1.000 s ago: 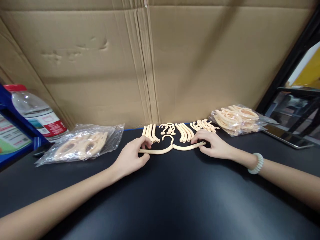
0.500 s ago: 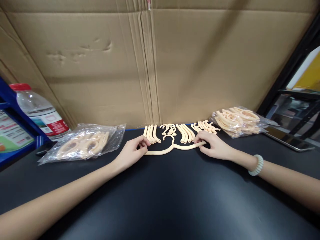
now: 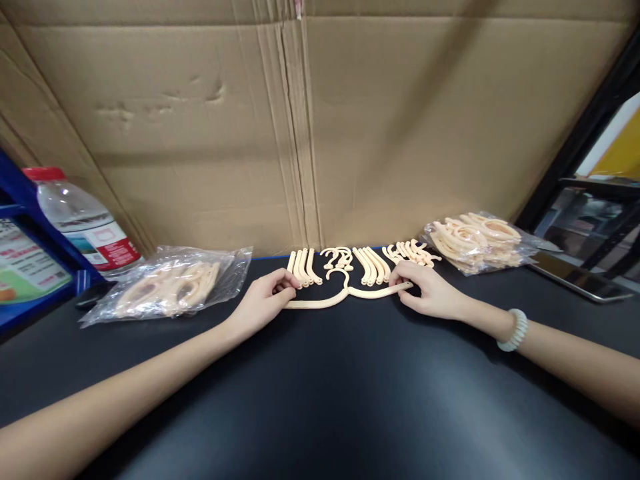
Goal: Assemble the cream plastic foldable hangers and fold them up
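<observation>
Head view: pinching at both ends

The left hand (image 3: 263, 301) is pinching one outer end of a cream, curved, plastic-looking hanger with a hook (image 3: 320, 305); the right hand (image 3: 427, 291) is clamping the other. The hanger is stretching between them, low over or on the black tabletop (image 3: 350, 400). It is looking light, slick and fairly stiff, its centre joint (image 3: 347, 292) probably being the weak spot; gripping close to that is seeming safest. Cream curved rods (image 3: 379, 261) are lying beyond. Farther out, a clear plastic bag (image 3: 235, 262) at left is holding cream pieces (image 3: 173, 291), a second clear bag (image 3: 530, 249) at right is holding more, and a red-capped transparent bottle (image 3: 67, 200) is apparently containing liquid.
</observation>
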Tool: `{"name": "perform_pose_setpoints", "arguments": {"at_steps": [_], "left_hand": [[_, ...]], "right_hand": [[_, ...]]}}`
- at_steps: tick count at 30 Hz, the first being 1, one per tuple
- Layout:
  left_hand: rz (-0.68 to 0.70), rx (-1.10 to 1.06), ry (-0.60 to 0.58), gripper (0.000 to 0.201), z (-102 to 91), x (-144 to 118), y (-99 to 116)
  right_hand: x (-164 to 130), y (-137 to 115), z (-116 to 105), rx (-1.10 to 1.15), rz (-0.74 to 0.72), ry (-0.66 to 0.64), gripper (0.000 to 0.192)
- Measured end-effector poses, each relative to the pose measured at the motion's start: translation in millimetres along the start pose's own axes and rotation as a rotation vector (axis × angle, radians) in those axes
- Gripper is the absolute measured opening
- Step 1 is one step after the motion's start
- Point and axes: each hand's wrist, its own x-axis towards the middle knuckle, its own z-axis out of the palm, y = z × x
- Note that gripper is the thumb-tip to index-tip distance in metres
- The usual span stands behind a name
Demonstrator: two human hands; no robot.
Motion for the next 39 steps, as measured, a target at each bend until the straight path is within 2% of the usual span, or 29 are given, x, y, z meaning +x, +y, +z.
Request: {"name": "perform_pose_setpoints", "arguments": {"at_steps": [8, 11, 17, 21, 26, 31, 35, 39], "left_hand": [[0.015, 0.036, 0.103, 0.017, -6.5, 10.7, -15.9], [0.059, 0.087, 0.105, 0.02, -9.3, 15.0, -21.1], [0.202, 0.168, 0.028, 0.028, -7.9, 14.9, -20.2], [0.222, 0.192, 0.022, 0.027, -7.6, 15.8, -23.0], [0.208, 0.21, 0.034, 0.024, -8.4, 18.6, -29.6], [0.215, 0.236, 0.046, 0.021, -9.0, 20.4, -32.5], [0.248, 0.256, 0.026, 0.02, -9.7, 21.0, -33.8], [0.28, 0.263, 0.022, 0.018, -7.7, 21.7, -38.3]], "right_hand": [[-0.5, 1.3, 1.0, 0.001, 0.016, 0.009, 0.025], [-0.7, 1.7, 1.4, -0.006, 0.01, 0.017, 0.024], [4.1, -1.4, 0.7, -0.006, -0.038, 0.179, 0.02], [16.1, -8.1, -1.0, -0.044, -0.071, 0.25, 0.01], [50.2, -17.9, 2.7, -0.061, -0.082, 0.123, 0.01], [101.1, -19.3, 24.1, -0.088, -0.115, -0.037, 0.011], [127.7, -13.1, 46.4, -0.067, -0.109, -0.085, 0.013], [136.9, -10.6, 57.0, 0.015, -0.076, -0.071, 0.006]]}}
